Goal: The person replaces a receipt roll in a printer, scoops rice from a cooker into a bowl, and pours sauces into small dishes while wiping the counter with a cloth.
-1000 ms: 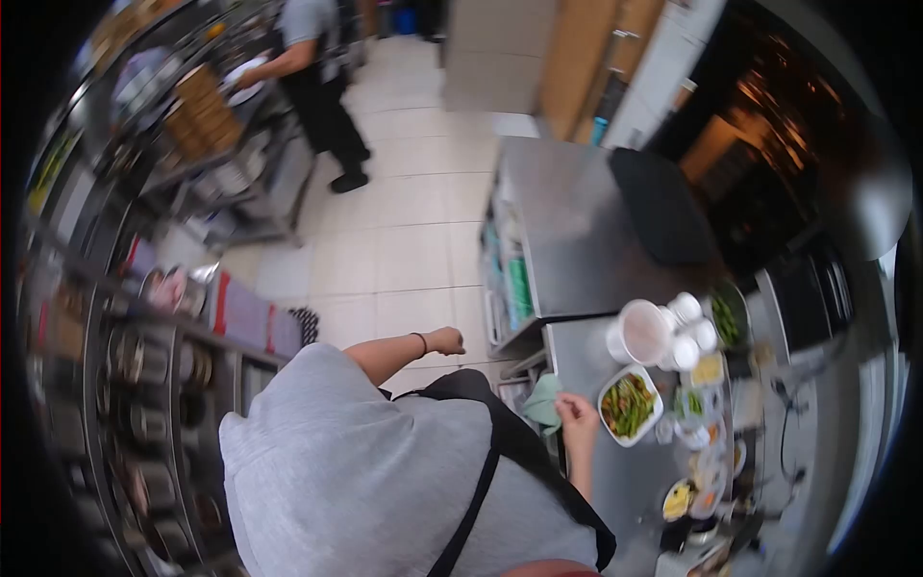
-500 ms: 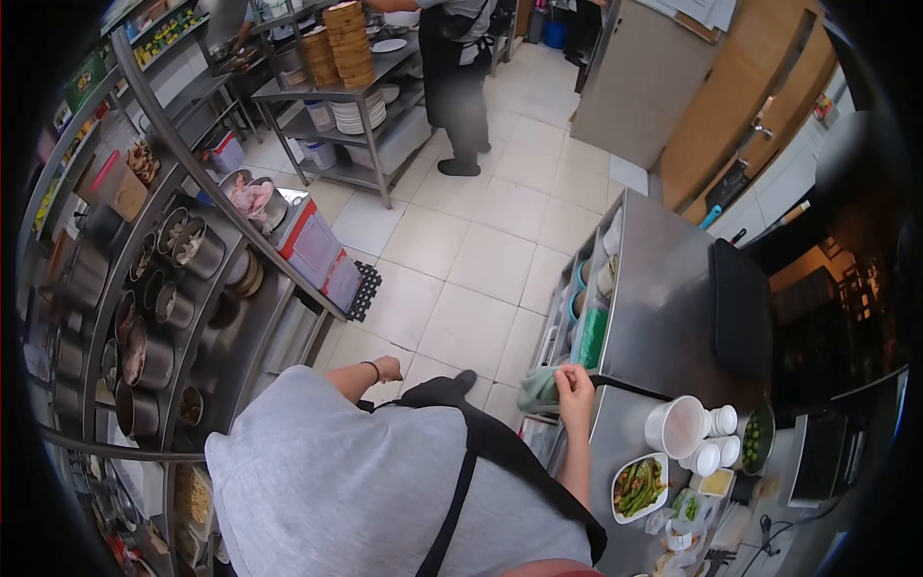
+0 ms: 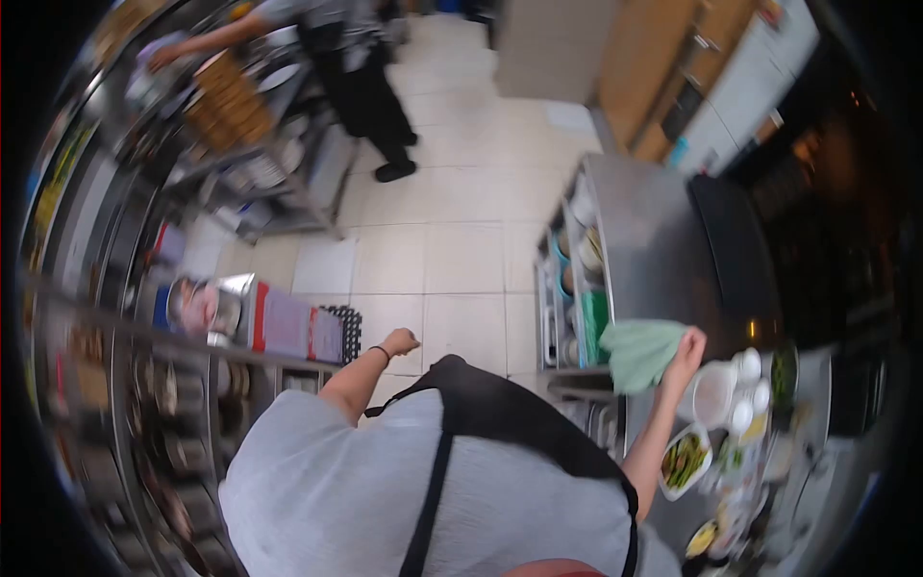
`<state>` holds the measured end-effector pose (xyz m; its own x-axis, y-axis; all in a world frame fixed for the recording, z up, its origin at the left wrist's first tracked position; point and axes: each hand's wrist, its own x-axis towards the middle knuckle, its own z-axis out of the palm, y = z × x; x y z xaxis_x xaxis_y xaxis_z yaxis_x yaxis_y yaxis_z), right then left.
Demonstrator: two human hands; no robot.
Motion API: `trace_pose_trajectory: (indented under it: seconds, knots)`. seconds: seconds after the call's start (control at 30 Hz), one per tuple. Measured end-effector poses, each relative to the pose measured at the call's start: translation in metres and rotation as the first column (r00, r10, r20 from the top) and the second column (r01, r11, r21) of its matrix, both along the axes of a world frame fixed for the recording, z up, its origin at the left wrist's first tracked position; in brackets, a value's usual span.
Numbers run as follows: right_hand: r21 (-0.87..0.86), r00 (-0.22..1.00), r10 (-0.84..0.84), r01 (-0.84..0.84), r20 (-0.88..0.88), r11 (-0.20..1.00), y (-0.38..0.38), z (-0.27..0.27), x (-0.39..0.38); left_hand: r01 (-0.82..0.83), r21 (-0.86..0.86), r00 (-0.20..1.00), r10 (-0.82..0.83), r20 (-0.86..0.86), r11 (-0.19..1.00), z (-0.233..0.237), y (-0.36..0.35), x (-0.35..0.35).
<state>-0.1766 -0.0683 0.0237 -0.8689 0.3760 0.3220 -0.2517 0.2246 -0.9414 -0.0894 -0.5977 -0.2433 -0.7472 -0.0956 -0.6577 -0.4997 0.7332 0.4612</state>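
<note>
My right hand (image 3: 688, 348) grips a pale green cloth (image 3: 639, 352) by its right edge. The cloth hangs spread out over the near part of the steel counter (image 3: 639, 240). On my other side, my left hand (image 3: 400, 342) is held over the tiled floor with its fingers curled in; I see nothing in it. Below the right hand stand a white tub (image 3: 713, 396), small white cups (image 3: 741, 415) and a white dish holding long green vegetables (image 3: 683, 462).
A co-worker (image 3: 351, 96) in a dark apron reaches left past stacked bamboo steamers (image 3: 233, 101). Metal shelves with pots (image 3: 187, 452) line my left, near a red-and-white box (image 3: 288, 322) beside a bowl of raw meat (image 3: 199, 308). A black board (image 3: 726, 250) lies along the counter's right side.
My right hand has lifted the bunched cloth from the counter's edge up and to the right, and it now hangs unfolded. The view has turned left. The co-worker's arm now reaches left.
</note>
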Motion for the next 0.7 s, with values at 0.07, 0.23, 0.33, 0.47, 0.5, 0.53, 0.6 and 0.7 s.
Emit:
trace_pose_trajectory:
  seconds: [0.07,0.23,0.33,0.47,0.5,0.53,0.6,0.7]
  knots:
    - [0.068,0.974,-0.224,0.221,0.033,0.973,0.027,-0.008,0.001,0.035,-0.002,0.999,-0.035,0.010,0.999,-0.001,-0.018,-0.024]
    - [0.842,0.905,-0.382,0.050,0.190,0.537,0.009,-0.048,0.021,-0.173,0.074,0.977,0.161,0.142,0.982,-0.026,-0.051,-0.037]
    - [0.918,0.880,-0.304,-0.285,0.365,0.276,-0.018,-0.068,-0.009,0.111,0.031,0.971,-0.115,0.212,0.993,-0.040,-0.059,-0.029]
    - [0.895,0.870,-0.296,-0.290,0.394,0.339,-0.004,-0.107,-0.092,0.137,-0.091,0.981,-0.123,0.149,0.986,0.016,-0.024,-0.051]
    - [0.907,0.871,-0.338,-0.237,0.357,0.349,0.007,-0.111,-0.119,0.147,-0.102,0.979,-0.130,0.156,0.984,0.028,-0.018,-0.058]
    - [0.918,0.868,-0.382,-0.180,0.317,0.353,0.021,-0.115,-0.150,0.045,-0.066,0.992,-0.037,0.122,0.997,0.037,-0.011,-0.068]
    - [0.938,0.828,-0.498,-0.092,0.259,0.335,0.047,-0.119,-0.216,-0.085,-0.057,0.993,0.089,0.073,0.995,0.051,0.005,-0.088]
    - [0.936,0.743,-0.621,-0.019,0.248,0.352,0.078,-0.130,-0.327,-0.165,0.021,0.984,0.163,0.074,0.986,0.071,0.020,-0.117]
